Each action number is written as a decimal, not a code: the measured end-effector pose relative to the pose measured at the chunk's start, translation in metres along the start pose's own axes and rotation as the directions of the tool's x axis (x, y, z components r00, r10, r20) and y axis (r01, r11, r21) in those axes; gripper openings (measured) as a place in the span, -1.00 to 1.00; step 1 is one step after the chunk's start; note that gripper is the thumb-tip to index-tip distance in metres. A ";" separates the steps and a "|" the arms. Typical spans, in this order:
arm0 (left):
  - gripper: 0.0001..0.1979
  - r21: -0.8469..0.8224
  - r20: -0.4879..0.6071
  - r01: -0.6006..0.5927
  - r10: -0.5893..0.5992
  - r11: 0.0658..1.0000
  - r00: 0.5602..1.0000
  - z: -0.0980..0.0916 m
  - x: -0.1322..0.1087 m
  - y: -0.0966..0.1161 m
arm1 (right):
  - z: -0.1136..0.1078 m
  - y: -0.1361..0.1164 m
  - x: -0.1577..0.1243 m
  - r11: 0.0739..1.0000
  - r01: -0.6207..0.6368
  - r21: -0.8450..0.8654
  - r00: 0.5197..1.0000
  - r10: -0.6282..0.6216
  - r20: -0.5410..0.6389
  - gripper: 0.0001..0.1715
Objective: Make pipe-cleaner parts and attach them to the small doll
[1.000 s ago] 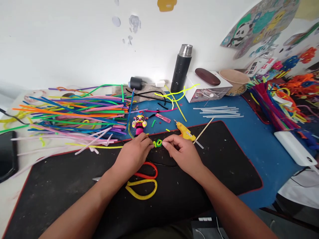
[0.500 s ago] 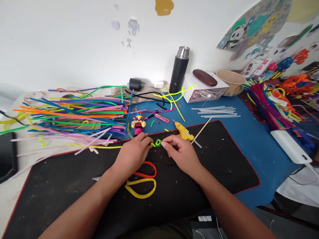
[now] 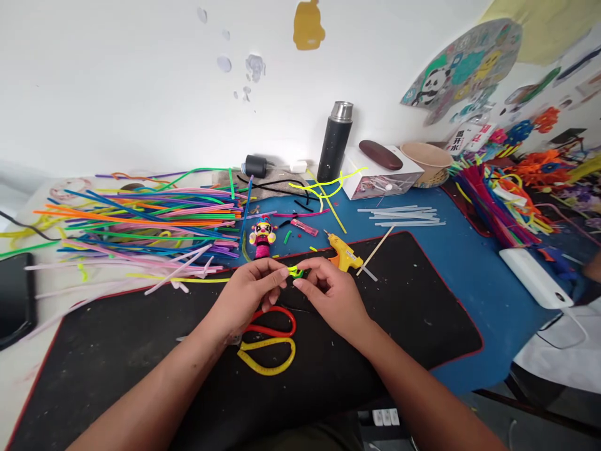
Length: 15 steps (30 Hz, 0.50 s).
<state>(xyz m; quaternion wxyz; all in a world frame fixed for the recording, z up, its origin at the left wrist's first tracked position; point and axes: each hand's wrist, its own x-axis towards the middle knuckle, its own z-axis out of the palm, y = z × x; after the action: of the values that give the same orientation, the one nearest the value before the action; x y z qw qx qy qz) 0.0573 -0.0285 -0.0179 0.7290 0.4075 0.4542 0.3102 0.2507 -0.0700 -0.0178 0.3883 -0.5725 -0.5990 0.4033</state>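
Over the black mat (image 3: 413, 300), a small looped piece of yellow and green pipe cleaner (image 3: 295, 272) sits between my two hands. My left hand (image 3: 256, 283) pinches its left side between thumb and forefinger. The fingertips of my right hand (image 3: 331, 291) are closed at its right side, partly hiding it. Just beyond my left hand lies a small figure (image 3: 263, 237) with a coloured headdress and a pink lower part. Scissors with one red and one yellow handle (image 3: 267, 356) rest below my left hand, their blades mostly under my forearm. A yellow glue gun (image 3: 345, 254) lies beyond my right hand.
Many coloured pipe cleaners (image 3: 150, 216) are heaped at the left. Clear glue sticks (image 3: 404, 216), a black thermos (image 3: 335, 144) and a white box (image 3: 382, 172) stand or lie behind. A white power bank (image 3: 535, 277) is at the right, a phone (image 3: 16, 297) at the left edge.
My hands have drawn closer together, and my left hand has turned so its thumb shows on top of the looped piece. The camera view has shifted slightly.
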 end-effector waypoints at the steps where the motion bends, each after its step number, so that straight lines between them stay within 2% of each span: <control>1: -0.64 -0.019 0.009 0.018 -0.018 1.000 1.000 0.001 0.000 0.000 | 0.001 -0.001 0.000 1.000 0.009 -0.010 1.000 -0.009 -0.006 -0.77; 6: -0.60 -0.044 0.052 0.067 -0.065 0.997 0.997 0.006 -0.003 0.003 | 0.000 0.000 -0.001 0.993 0.060 -0.100 0.998 -0.059 0.008 -0.81; 10: -0.59 0.005 0.076 0.067 -0.067 0.998 0.995 0.007 -0.005 0.006 | -0.004 0.000 -0.002 0.980 0.102 -0.173 0.995 -0.102 0.014 -0.82; 15: -0.59 0.077 0.102 0.055 -0.063 0.995 0.993 0.002 -0.006 0.009 | -0.007 -0.004 -0.001 0.979 0.123 -0.162 0.992 -0.115 0.053 -0.80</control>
<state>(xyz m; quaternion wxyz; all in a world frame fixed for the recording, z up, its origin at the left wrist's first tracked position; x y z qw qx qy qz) 0.0557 -0.0297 -0.0073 0.7449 0.4363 0.4387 0.2498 0.2557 -0.0706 -0.0111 0.3501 -0.5570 -0.6717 0.3406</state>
